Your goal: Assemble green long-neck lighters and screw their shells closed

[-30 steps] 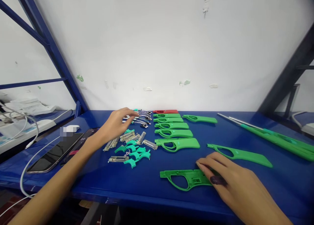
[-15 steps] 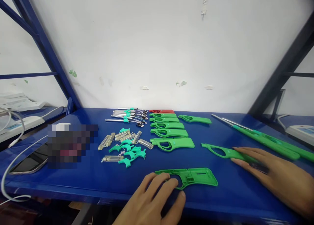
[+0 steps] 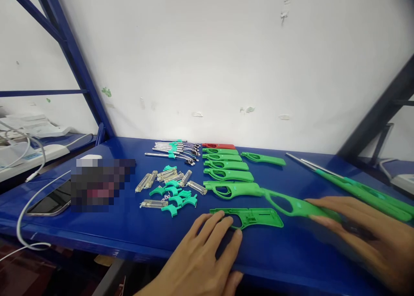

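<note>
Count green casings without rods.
8 green casings: five in front of the red casing, one to its right, one in the right hand, one partly under the left hand.

Just one head cam, pretty close above the bare left hand (image 3: 207,253) and right hand (image 3: 365,233), tipped forward-down across the glossy blue tabletop (image 3: 129,238), scuffed white wall (image 3: 194,54) beyond them.

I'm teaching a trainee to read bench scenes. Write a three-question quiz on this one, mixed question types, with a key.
1. Which hand grips a green shell by its wide end?
2. True or false: in the row of shells, the red one lies nearest the person.
3. The darker shell by the left hand shows: A, its smooth outside; B, its inside with moulded parts; C, only a narrow edge.

Key: 1. The right hand. 2. False; the red shell lies farthest away. 3. B.
</note>
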{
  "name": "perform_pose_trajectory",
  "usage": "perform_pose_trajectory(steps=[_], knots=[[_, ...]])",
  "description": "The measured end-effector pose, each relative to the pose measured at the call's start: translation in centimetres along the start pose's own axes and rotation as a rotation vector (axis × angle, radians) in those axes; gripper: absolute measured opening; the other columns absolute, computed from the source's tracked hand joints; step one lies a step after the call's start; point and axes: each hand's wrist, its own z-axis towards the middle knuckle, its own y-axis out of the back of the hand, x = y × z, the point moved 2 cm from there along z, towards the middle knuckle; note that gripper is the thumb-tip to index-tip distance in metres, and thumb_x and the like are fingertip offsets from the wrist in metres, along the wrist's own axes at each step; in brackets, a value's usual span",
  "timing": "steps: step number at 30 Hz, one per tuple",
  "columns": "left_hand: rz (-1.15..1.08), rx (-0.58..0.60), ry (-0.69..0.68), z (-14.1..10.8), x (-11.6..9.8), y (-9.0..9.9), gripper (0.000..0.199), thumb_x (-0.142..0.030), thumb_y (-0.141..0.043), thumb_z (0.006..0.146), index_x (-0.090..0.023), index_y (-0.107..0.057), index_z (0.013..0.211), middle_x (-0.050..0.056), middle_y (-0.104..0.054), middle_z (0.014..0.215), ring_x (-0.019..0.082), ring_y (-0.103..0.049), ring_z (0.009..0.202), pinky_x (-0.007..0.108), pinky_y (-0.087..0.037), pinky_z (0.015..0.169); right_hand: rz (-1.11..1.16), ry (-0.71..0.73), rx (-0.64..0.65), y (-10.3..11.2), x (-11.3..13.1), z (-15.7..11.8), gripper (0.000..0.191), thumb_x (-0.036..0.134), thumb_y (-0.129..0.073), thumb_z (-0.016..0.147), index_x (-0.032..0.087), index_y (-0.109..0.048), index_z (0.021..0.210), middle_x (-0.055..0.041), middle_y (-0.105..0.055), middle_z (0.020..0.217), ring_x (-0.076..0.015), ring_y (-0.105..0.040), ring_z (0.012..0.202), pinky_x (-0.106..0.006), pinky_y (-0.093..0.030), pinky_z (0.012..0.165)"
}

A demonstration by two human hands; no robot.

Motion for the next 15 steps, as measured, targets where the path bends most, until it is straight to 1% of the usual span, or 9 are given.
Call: perform_pose_trajectory(steps=[1, 2, 3, 5, 6, 7, 10, 15], knots=[[-0.029, -0.019, 0.019, 0.0, 0.1, 0.5, 0.035, -0.032, -0.046, 0.118, -0.014, -0.066, 0.141, 0.016, -0.075, 0.137, 0.033, -0.068, 0.132, 0.051, -0.061, 0.111, 0.036, 0.070, 0.036, -0.4, 1.3, 0.3, 0.041, 0.070, -0.064, 0.103, 0.040, -0.086, 0.119, -0.0051, -0.085, 0.120, -0.0310, -0.086, 0.100, -0.037, -0.071, 0.082], [-0.067, -0.040, 0.055, 0.0, 0.4, 1.1, 0.030, -0.027, -0.047, 0.116, -0.016, -0.068, 0.135, 0.015, -0.076, 0.129, 0.032, -0.071, 0.125, 0.049, -0.064, 0.106, 0.066, 0.110, 0.076, -0.9, 2.7, 0.8, 0.039, 0.066, -0.063, 0.106, 0.038, -0.085, 0.121, -0.0052, -0.085, 0.121, -0.0285, -0.086, 0.099, -0.034, -0.071, 0.082], [-0.110, -0.059, 0.100, 0.0, 0.6, 1.6, 0.026, -0.022, -0.048, 0.114, -0.018, -0.070, 0.128, 0.013, -0.076, 0.119, 0.029, -0.073, 0.115, 0.046, -0.066, 0.098, 0.103, 0.170, 0.103, -1.5, 4.0, 1.2, 0.041, 0.067, -0.062, 0.106, 0.036, -0.086, 0.120, -0.0058, -0.085, 0.119, -0.0269, -0.086, 0.095, -0.031, -0.070, 0.080], [-0.183, -0.093, 0.198, -0.2, 1.3, 2.4, 0.022, -0.013, -0.048, 0.110, -0.022, -0.069, 0.112, 0.010, -0.071, 0.101, 0.025, -0.071, 0.093, 0.039, -0.066, 0.080, 0.122, 0.218, 0.158, -2.5, 6.3, 2.1, 0.040, 0.064, -0.060, 0.109, 0.035, -0.086, 0.120, -0.0050, -0.086, 0.119, -0.0226, -0.087, 0.091, -0.026, -0.070, 0.075], [-0.200, -0.114, 0.237, -0.3, 1.6, 2.7, 0.022, -0.011, -0.048, 0.108, -0.023, -0.067, 0.107, 0.008, -0.069, 0.096, 0.024, -0.068, 0.086, 0.038, -0.065, 0.074, 0.122, 0.240, 0.174, -3.0, 7.1, 2.4, 0.041, 0.062, -0.057, 0.111, 0.035, -0.086, 0.121, -0.0049, -0.086, 0.119, -0.0210, -0.086, 0.087, -0.025, -0.069, 0.074], [-0.205, -0.131, 0.263, -0.4, 2.0, 2.9, 0.022, -0.010, -0.048, 0.107, -0.024, -0.065, 0.105, 0.008, -0.067, 0.096, 0.023, -0.066, 0.083, 0.037, -0.063, 0.070, 0.115, 0.254, 0.195, -3.4, 7.7, 2.6, 0.041, 0.061, -0.055, 0.112, 0.035, -0.085, 0.121, -0.0049, -0.086, 0.119, -0.0201, -0.086, 0.085, -0.025, -0.070, 0.075], [-0.188, -0.157, 0.295, -0.5, 2.8, 3.0, 0.021, -0.012, -0.048, 0.108, -0.024, -0.063, 0.113, 0.009, -0.067, 0.104, 0.024, -0.068, 0.089, 0.037, -0.064, 0.073, 0.085, 0.277, 0.255, -4.3, 8.2, 2.8, 0.041, 0.058, -0.053, 0.113, 0.034, -0.085, 0.124, -0.0056, -0.085, 0.121, -0.0202, -0.087, 0.084, -0.027, -0.071, 0.077], [-0.190, -0.094, 0.292, -0.5, 2.9, 2.2, 0.029, -0.012, -0.046, 0.110, -0.024, -0.064, 0.129, 0.010, -0.068, 0.118, 0.025, -0.072, 0.102, 0.037, -0.065, 0.081, 0.047, 0.285, 0.298, -4.9, 7.6, 2.5, 0.039, 0.055, -0.053, 0.114, 0.034, -0.083, 0.128, -0.0046, -0.085, 0.125, -0.0200, -0.087, 0.084, -0.028, -0.071, 0.077]])
